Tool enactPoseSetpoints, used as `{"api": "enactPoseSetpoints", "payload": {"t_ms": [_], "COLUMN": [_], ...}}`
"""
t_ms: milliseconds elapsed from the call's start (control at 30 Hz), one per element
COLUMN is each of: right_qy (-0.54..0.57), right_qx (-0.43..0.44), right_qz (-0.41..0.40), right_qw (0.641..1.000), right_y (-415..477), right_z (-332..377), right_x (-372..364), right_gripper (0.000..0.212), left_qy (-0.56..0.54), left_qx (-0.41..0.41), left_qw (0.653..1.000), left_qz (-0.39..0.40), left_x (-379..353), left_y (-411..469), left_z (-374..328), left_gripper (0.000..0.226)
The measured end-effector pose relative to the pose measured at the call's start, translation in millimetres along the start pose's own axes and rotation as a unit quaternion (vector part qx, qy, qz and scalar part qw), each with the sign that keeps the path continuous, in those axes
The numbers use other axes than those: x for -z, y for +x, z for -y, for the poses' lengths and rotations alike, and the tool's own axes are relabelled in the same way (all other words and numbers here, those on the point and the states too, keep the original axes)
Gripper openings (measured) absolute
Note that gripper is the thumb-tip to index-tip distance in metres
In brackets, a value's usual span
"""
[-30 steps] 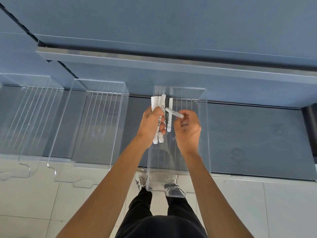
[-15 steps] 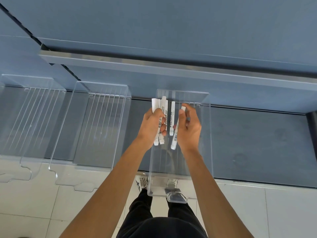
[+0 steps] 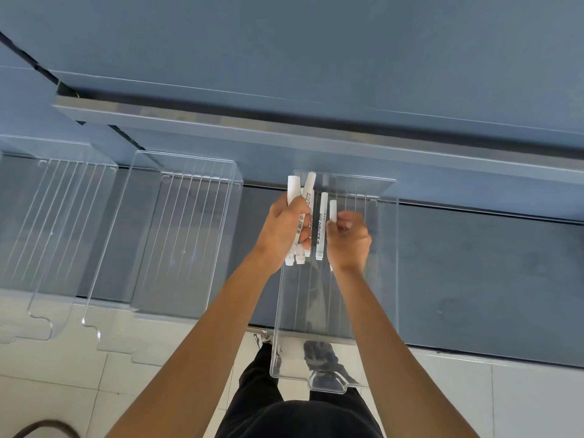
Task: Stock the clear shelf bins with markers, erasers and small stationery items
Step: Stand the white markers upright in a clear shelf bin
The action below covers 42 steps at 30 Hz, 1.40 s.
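The right hand (image 3: 349, 240) pinches one white marker (image 3: 332, 209) in curled fingers, its long axis lined up with the clear bin (image 3: 384, 279), just right of a laid marker (image 3: 320, 229) on the bin floor; the left hand (image 3: 282, 230) grips the spare bundle (image 3: 298, 197) just left

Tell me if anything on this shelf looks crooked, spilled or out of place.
Nothing spilled or damaged. One oddity: the clear plastic bin being filled stands apart from the two empty clear bins to its left, which sit close together. The white marker in it lies straight.
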State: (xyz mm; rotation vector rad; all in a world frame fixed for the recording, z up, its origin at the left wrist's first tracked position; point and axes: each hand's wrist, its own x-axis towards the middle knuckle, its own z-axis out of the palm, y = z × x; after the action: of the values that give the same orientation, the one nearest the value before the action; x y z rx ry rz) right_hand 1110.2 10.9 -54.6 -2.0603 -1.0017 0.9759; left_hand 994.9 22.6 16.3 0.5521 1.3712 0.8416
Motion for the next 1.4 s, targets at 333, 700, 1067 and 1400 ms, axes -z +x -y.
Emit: {"api": "enactPoseSetpoints", "payload": {"t_ms": [333,700,1067,1400], "right_qy": [-0.035,-0.091,0.043,0.126], "right_qx": [0.074,0.169,0.103,0.095], "right_qz": [-0.013,0.050,0.139,0.250], "right_qw": [0.997,0.980,0.984,0.955], "right_y": [3.9,9.2,-26.0,-54.4], "right_z": [-2.2,-6.2,18.5,14.2], "right_x": [-22.7,-17.9,37.1,62.0], "right_gripper": [0.017,0.023,0.020,0.011], "left_qy": [0.013,0.011,0.069,-0.017], "left_qx": [-0.002,-0.011,-0.009,-0.023], "left_qw": [1.000,1.000,0.996,0.997], "left_qz": [-0.015,0.006,0.047,0.072], "left_x": [4.5,9.4,10.0,1.2], "left_y": [8.9,9.3,-19.9,-46.3], "left_z": [-1.1,4.7,20.9,34.8], "left_gripper": [0.013,0.004,0.025,0.019]}}
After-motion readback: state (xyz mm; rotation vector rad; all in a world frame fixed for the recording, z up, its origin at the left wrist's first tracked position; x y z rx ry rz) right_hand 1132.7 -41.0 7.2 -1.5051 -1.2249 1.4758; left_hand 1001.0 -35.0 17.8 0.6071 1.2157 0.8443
